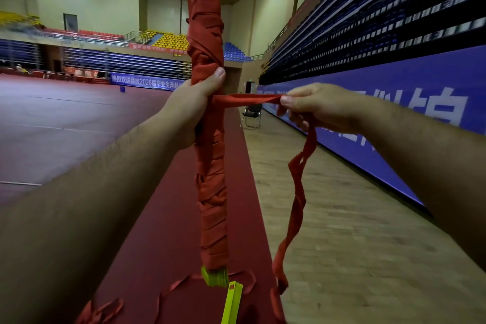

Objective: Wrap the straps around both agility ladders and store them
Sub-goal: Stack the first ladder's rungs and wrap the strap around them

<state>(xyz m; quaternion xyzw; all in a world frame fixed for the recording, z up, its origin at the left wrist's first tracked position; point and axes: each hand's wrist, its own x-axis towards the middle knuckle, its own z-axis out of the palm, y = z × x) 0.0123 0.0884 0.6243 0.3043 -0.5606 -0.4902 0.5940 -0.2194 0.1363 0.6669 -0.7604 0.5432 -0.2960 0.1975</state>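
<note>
Ladder (207, 123), a bundle of yellow-green rungs bound almost end to end in red strap, stands upright in mid-air at the centre of view, only its rung tips showing at top and bottom. The left hand (194, 102) has a closed grip around the bundle just above its middle, thumb pressed against the wraps, forearm reaching forward from the lower left. The right hand (310, 105) pinches the loose strap (247, 98) between thumb and fingers and draws it taut sideways from the bundle; the rest of the strap hangs down from that hand toward the floor. This ladder looks nearly wrapped, with a tail of strap left to wind on and secure. A second ladder (232, 302) lies on the red floor below, its yellow rungs stacked but its red straps spread loose around it, so it seems not yet wrapped. Nothing appears stored yet.
</note>
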